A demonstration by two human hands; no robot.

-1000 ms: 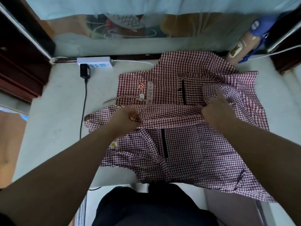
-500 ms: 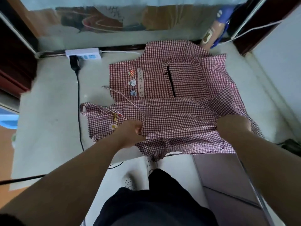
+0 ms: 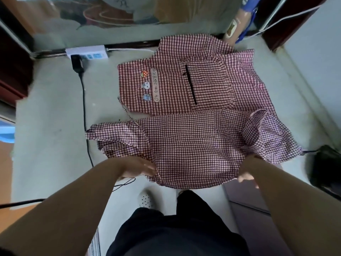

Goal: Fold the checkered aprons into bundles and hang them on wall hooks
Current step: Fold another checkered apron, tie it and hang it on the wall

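Because the checkered apron [image 3: 193, 148] seemed light and limp, the left hand [image 3: 140, 168] pinched its hem over the table [image 3: 46, 126] edge, the right hand [image 3: 248, 170] grip hidden.

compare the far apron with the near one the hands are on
The far apron shows cartoon patches and a black-trimmed pocket; the near apron shows plain check only. The far apron lies flat, unheld; the near apron is held at its front edge by the left hand and right hand. Both are red-and-white checkered.
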